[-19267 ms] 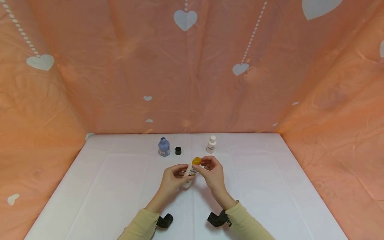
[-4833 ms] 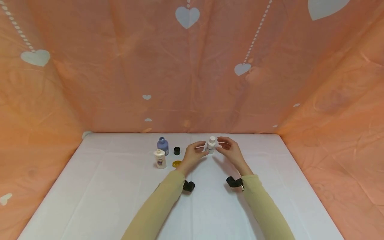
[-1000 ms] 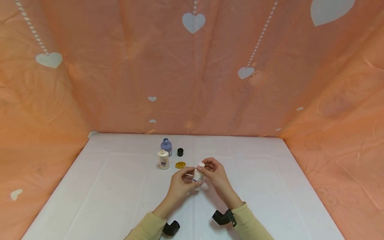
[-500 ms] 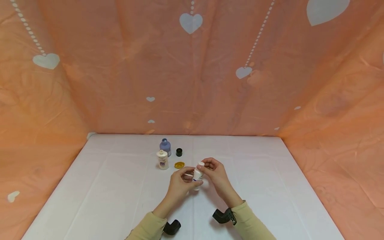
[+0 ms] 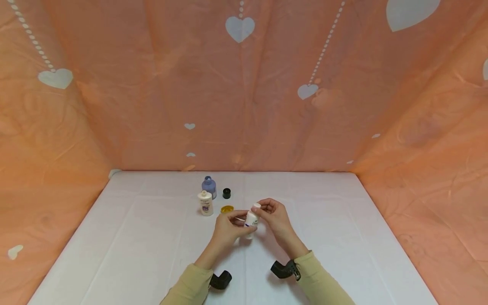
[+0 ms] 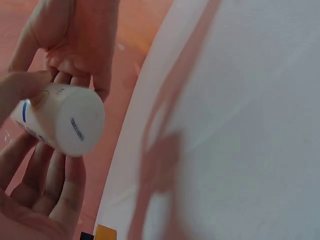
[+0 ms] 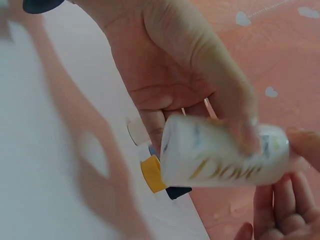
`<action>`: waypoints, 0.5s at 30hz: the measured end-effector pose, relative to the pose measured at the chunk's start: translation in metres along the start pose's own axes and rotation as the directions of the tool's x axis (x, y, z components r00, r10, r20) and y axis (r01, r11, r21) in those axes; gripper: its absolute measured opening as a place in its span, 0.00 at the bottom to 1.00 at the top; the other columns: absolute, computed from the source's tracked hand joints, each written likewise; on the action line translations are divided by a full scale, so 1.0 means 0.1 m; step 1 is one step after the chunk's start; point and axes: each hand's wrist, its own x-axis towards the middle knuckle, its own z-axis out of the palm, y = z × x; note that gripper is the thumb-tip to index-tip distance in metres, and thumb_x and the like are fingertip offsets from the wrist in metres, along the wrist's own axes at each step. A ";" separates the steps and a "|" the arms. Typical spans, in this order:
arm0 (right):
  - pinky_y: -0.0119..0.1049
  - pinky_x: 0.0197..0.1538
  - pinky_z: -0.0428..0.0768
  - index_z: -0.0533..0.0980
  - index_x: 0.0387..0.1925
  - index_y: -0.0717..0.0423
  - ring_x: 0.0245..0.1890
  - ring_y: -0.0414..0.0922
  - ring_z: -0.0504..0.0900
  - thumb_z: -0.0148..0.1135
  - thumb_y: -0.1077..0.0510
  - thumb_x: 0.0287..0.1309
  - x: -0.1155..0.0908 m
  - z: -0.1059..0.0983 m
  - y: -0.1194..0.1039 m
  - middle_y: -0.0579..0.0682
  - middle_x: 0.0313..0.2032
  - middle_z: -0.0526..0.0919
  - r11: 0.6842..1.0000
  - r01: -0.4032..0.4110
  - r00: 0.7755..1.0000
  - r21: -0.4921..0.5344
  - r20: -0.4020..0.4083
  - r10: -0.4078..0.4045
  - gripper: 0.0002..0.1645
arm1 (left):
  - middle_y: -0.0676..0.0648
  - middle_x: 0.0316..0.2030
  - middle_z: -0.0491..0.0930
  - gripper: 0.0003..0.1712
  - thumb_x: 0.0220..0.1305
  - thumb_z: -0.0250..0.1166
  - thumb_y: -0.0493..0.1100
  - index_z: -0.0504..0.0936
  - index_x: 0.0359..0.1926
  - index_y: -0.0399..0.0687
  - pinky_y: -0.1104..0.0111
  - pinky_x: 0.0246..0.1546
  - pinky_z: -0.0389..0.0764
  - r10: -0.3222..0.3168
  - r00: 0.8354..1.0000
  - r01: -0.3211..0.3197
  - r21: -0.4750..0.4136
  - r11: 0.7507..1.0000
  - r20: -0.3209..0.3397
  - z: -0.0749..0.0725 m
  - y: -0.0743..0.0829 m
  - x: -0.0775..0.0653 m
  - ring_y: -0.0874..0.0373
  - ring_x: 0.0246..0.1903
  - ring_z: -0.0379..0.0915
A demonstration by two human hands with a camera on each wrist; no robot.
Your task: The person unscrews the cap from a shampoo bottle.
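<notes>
My left hand (image 5: 228,228) grips a small white Dove bottle (image 5: 251,221) round its body, the thumb across the front. The bottle is raised over the table and tilted, its top leaning right. At that top, my right hand (image 5: 277,217) pinches the white cap (image 5: 257,206) between thumb and fingers. The left wrist view shows the round bottle base (image 6: 80,122) with a dark printed code. Gold "Dove" lettering (image 7: 225,170) faces the right wrist camera, where the right fingers (image 7: 285,200) show beyond the bottle; the cap is mostly hidden there.
Left of the hands stand an uncapped cream bottle (image 5: 206,204) and, behind it, a blue bottle (image 5: 209,186). A black cap (image 5: 226,193) and a yellow cap (image 5: 227,209) lie beside them. Orange cloth walls (image 5: 244,106) enclose the white table (image 5: 133,237).
The cream bottle, earlier in my hands with its yellow cap on, now stands uncapped at left. The Dove bottle came from the back of the table; in the last second it barely shifted.
</notes>
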 end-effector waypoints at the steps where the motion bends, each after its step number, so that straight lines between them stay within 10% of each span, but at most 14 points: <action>1: 0.31 0.40 0.79 0.76 0.40 0.69 0.34 0.42 0.79 0.69 0.67 0.53 0.01 0.00 0.00 0.52 0.31 0.81 1.000 0.004 1.000 0.001 0.008 -0.004 0.14 | 0.46 0.36 0.83 0.26 0.44 0.79 0.41 0.84 0.47 0.41 0.68 0.33 0.82 0.000 1.000 0.001 -0.013 1.000 0.010 0.00 0.00 0.01 0.56 0.32 0.80; 15: 0.36 0.54 0.76 0.70 0.57 0.74 0.49 0.45 0.80 0.63 0.60 0.61 0.04 -0.12 -0.05 0.61 0.49 0.80 0.999 0.006 0.973 -0.034 0.232 0.002 0.27 | 0.39 0.38 0.83 0.25 0.49 0.74 0.31 0.80 0.50 0.28 0.70 0.32 0.81 -0.027 0.996 0.032 -0.050 0.998 0.089 -0.09 0.36 -0.06 0.50 0.33 0.79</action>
